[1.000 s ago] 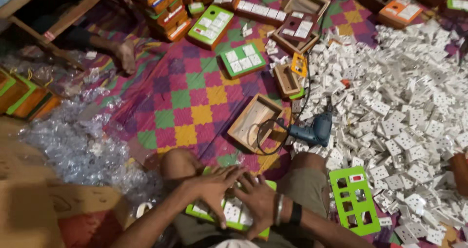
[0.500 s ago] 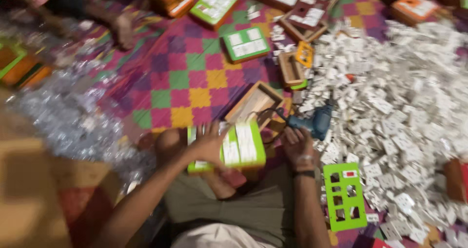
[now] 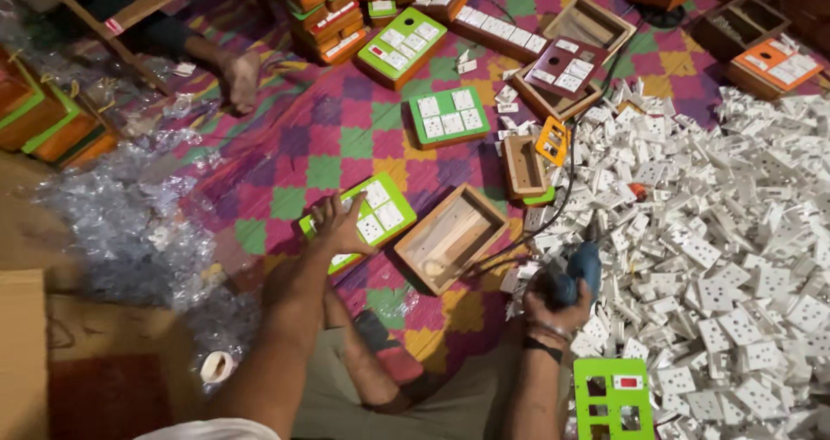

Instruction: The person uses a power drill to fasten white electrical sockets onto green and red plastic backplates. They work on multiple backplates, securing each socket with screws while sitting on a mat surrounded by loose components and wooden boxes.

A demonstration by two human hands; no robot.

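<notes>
Down at the bottom right of the frame a green faceplate (image 3: 612, 398) with cut-out holes lies beside my knee, on the floor mat (image 3: 346, 137). Just above it, my right hand (image 3: 556, 297) wraps its fingers shut around the blue power drill (image 3: 577, 271), whose black cord runs up toward the top of the frame. At centre left, my left hand (image 3: 340, 226) rests spread, fingers open and flat, on a green switchboard (image 3: 363, 220) fitted with white sockets; it grips nothing, only presses on the board's left end. Right between the two hands sits an empty wooden box (image 3: 451, 237), open side up. The whole right side is a heap of loose white sockets (image 3: 718, 232). Left of my arm lies crumpled clear plastic wrap (image 3: 121, 224). Farther up, at centre, another green board (image 3: 448, 116) lies flat, and at the top left, stacked boxes (image 3: 324, 12) stand near someone else's bare foot (image 3: 240, 79).
</notes>
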